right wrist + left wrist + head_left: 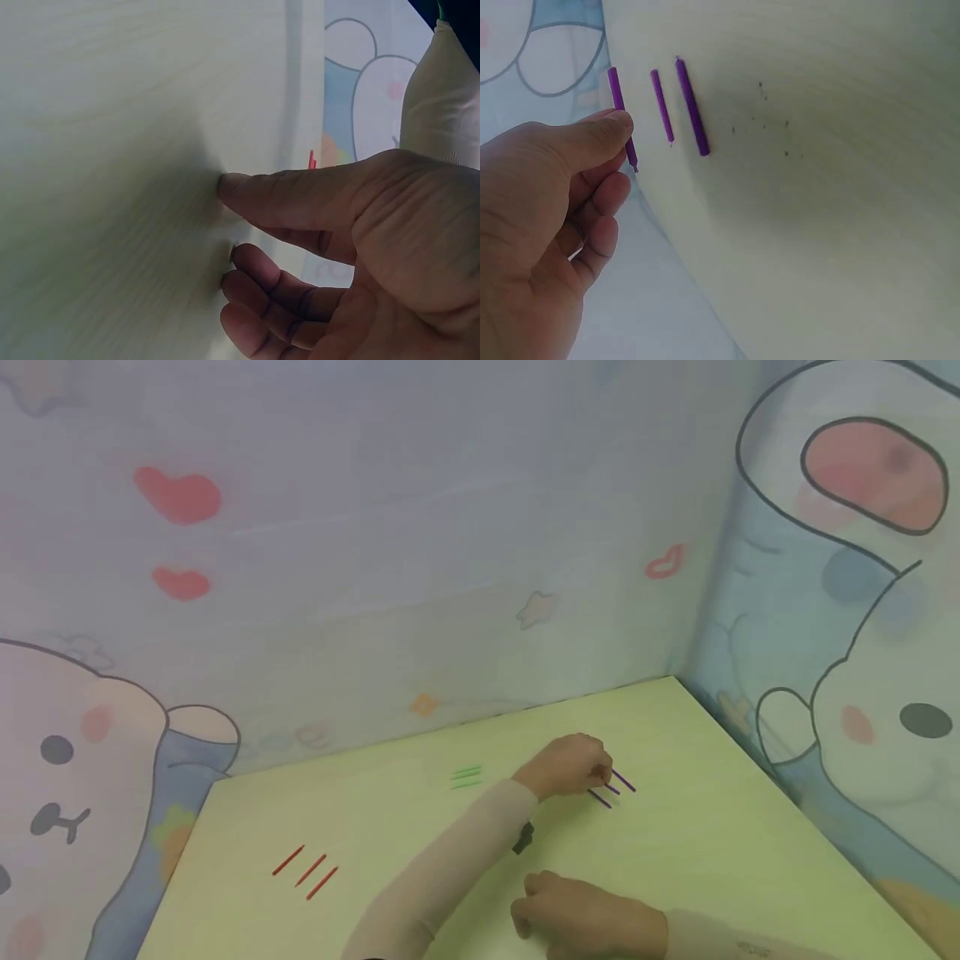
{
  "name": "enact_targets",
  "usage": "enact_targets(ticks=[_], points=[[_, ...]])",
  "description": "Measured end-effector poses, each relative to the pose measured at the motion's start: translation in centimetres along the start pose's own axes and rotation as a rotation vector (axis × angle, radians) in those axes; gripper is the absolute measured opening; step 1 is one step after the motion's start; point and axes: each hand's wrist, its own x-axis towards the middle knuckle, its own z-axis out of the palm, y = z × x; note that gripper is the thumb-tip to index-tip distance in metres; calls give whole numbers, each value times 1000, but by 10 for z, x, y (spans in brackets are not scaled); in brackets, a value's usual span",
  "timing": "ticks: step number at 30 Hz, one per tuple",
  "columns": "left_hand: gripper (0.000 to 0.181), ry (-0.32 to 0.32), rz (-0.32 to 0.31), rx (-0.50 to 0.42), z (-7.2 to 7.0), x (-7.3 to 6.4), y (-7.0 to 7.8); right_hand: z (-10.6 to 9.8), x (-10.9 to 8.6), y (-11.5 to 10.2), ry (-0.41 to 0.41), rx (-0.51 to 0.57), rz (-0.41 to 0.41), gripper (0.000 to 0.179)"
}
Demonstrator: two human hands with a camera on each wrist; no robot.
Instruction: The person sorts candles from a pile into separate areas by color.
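Note:
My left hand (566, 766) pinches a thin purple candle (616, 88) between thumb and fingers, over the tabletop's edge in the left wrist view. Beside it lie two more purple candles, a thinner-looking one (662, 106) and a nearer one (693, 109), roughly parallel on the table. My right hand (577, 914) is low in the head view, near the front of the table. Its fingers hang loosely curled with nothing between them; in the right wrist view the thumb and fingertips (244, 319) are close to the tabletop, and whether they touch it I cannot tell.
Several thin red candles (310, 870) lie slanted at the table's left. Farther back, several green ones (467, 777) lie side by side. The pale yellow-green table (720, 827) meets cartoon-printed walls (420, 527) behind and to the right. A small dark object (523, 837) shows beside my left sleeve.

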Motion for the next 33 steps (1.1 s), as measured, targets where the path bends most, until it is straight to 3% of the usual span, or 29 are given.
enact_targets(ticks=[7,12,17,33], points=[[7,-16,3,-5,13,5,3,7,-1,-2,8,51,19,20],[6,-18,-7,-4,18,4,2,6,0,-5,-15,106,27,25],[7,-26,-28,7,19,0,1,5,1,-8,-27,91,24,23],[7,2,-31,14,9,-5,-3,3,1,-1,-13,95,-28,38]])
